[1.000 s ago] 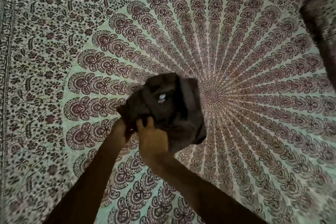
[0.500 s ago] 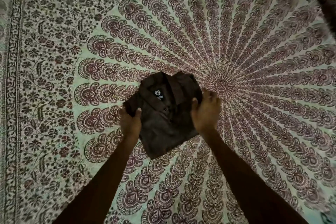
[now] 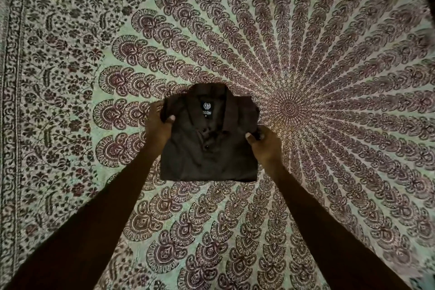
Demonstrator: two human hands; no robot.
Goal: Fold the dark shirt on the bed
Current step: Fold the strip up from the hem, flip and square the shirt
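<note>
1 shirt (image 3: 208, 148), 2 hands (image 3: 158, 128), 1 bedsheet (image 3: 329, 77)

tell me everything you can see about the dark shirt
The dark shirt is dark brown, soft woven-looking cloth, folded into a compact rectangle lying flat on the patterned bedspread. Collar points away, neck label showing, buttoned placket down the middle. The left hand grips its left edge, the right hand pinches its right edge.
</note>
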